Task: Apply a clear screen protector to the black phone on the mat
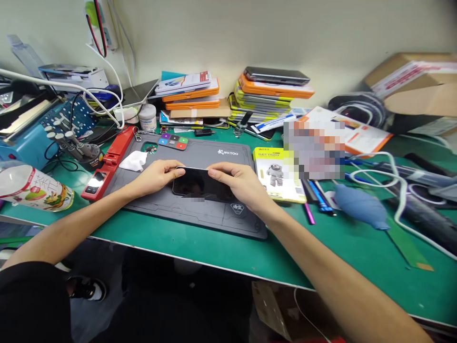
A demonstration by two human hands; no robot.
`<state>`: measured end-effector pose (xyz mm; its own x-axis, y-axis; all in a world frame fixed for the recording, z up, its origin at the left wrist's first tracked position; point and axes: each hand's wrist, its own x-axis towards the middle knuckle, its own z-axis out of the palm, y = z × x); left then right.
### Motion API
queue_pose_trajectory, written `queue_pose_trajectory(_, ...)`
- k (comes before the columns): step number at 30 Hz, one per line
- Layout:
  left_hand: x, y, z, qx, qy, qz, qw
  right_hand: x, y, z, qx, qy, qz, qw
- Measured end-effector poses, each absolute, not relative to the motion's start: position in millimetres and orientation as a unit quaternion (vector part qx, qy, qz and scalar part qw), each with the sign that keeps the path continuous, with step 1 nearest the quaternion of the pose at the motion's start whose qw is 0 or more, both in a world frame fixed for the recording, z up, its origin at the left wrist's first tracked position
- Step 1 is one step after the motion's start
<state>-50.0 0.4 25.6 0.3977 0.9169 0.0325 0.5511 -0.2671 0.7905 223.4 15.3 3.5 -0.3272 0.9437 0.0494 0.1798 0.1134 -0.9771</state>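
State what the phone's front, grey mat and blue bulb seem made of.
Phone: glossy black front, likely glass, given its mirror-like reflection.
Mat: matte grey, perhaps silicone or rubber; dull surface with fine line patterns.
Bulb: matte blue, probably rubber, judging by its dull, rounded surface.

Hands [155,178] x2, held phone [194,181] x1, grey mat [167,207] x1, blue blower [360,206] x1, astronaut box [276,176] just one, box stacks [194,102] x2.

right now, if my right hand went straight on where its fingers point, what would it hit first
Past the phone in its grip, probably your left hand at the other end, though depth is unclear.
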Motion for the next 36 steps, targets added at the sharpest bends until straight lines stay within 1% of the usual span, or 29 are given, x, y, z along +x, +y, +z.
queue_pose_trajectory(3, -50.2, 1.2, 26.7, 0.755, 0.489, 0.249, 0.358, 222.8, 15.9, 1.8, -0.433, -0.612, 0.533, 0.392)
queue_pose_trajectory(10, -52.4, -0.2, 27.9, 0.741, 0.495, 0.255, 0.375, 234.2, 18.0, 0.8, -0.467, -0.574, 0.533, 0.410)
queue_pose_trajectory(15, -51.6, -0.9, 28.6, 0.735, 0.499, 0.258, 0.380, 235.2, 14.6, 0.8, -0.444, -0.653, 0.490, 0.368)
queue_pose_trajectory(18, -51.2, 0.2, 27.1, 0.734, 0.503, 0.255, 0.378, 228.9, 16.3, 0.8, -0.442, -0.667, 0.476, 0.365)
queue_pose_trajectory(21, -51.4, 2.5, 24.7, 0.739, 0.502, 0.247, 0.375, 227.1, 21.6, 4.1, -0.437, -0.671, 0.483, 0.355)
queue_pose_trajectory(26, -52.8, 5.8, 22.8, 0.751, 0.499, 0.239, 0.361, 248.6, 29.8, 15.8, -0.384, -0.701, 0.526, 0.292)
queue_pose_trajectory(29, -53.8, 5.7, 23.0, 0.743, 0.500, 0.242, 0.374, 267.6, 33.5, 18.2, -0.354, -0.709, 0.545, 0.273)
queue_pose_trajectory(36, -54.3, 5.1, 23.5, 0.745, 0.503, 0.238, 0.368, 283.7, 40.7, 12.9, -0.340, -0.743, 0.526, 0.235)
